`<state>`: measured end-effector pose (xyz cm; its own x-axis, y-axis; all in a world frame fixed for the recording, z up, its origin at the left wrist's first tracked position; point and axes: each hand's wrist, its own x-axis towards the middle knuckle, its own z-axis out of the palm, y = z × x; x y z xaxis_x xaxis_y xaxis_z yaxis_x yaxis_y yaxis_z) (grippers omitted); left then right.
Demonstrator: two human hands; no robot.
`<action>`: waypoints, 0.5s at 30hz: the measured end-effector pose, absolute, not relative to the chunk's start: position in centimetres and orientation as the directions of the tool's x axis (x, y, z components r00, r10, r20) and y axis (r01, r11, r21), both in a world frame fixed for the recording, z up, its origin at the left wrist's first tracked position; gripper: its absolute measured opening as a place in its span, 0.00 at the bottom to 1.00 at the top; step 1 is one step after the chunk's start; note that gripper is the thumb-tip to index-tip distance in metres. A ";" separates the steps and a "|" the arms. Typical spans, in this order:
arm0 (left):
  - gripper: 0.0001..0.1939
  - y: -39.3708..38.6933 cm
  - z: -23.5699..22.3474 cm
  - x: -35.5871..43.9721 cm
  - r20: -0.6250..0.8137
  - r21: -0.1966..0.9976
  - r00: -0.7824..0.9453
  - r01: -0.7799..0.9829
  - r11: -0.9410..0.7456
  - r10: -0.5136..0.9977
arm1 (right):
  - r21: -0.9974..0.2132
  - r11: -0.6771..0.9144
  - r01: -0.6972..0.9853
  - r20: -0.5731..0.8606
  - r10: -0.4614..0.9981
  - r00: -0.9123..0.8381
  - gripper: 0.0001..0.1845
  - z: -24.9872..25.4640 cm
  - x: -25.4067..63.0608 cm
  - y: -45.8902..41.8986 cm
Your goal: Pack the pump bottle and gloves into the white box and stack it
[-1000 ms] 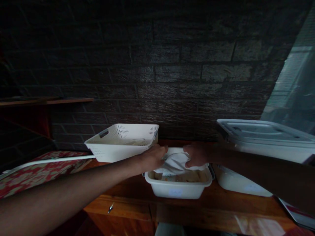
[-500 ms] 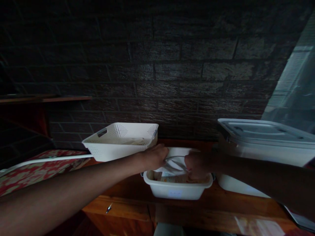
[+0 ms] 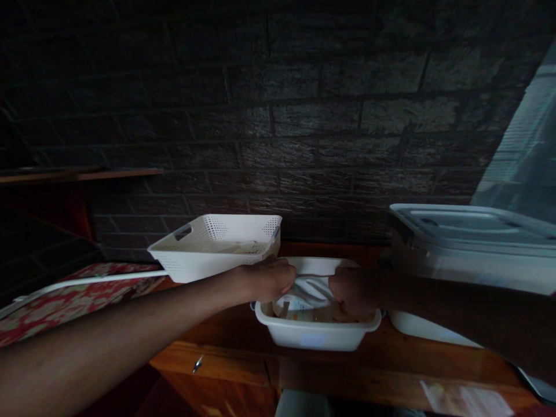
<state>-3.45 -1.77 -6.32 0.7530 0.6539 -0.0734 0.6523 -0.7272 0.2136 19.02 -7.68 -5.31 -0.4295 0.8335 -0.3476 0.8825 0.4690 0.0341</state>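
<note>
A white plastic tub (image 3: 317,337) stands on the wooden desk, with a pale label on its front. Over its opening, a white cloth (image 3: 313,291) is stretched between my two hands. My left hand (image 3: 271,278) is closed on the cloth's left side, above the tub's left rim. On the right, my right hand (image 3: 354,288) grips the other side; its fingers are dark and partly hidden. Beneath the cloth, printed and brownish contents show in the tub, too dim to name.
A white perforated basket (image 3: 217,263) sits behind to the left, holding something pale. To the right is a large lidded storage box (image 3: 469,255). A key (image 3: 197,364) sticks out of the desk's front (image 3: 226,365). Red floral fabric (image 3: 91,289) lies at left, below a shelf (image 3: 78,174).
The view has shifted slightly. Both hands stay closed on the cloth over the tub, and the cloth looks a little more spread between them.
</note>
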 end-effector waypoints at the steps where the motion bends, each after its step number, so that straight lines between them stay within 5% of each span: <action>1: 0.09 -1.9 -6.0 -3.3 -0.063 0.218 0.757 0.646 -0.731 0.650 | 0.020 0.470 0.883 -0.318 0.840 -0.440 0.06 -5.3 19.2 -7.5; 6: 0.09 -2.6 -4.9 -2.0 -0.052 0.264 0.819 0.563 -0.783 0.571 | -0.078 0.501 0.862 -0.136 0.851 -0.507 0.05 -5.6 20.1 -6.6; 15: 0.10 -2.9 -5.9 -2.3 -0.070 0.290 0.825 0.555 -0.780 0.561 | -0.178 0.522 0.834 -0.088 0.836 -0.542 0.05 -8.2 20.2 -7.0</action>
<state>-2.33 -2.90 -5.94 0.8248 0.5610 -0.0703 0.5550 -0.7796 0.2901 20.21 -7.03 -8.20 -0.5416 0.8360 -0.0880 0.8343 0.5218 -0.1780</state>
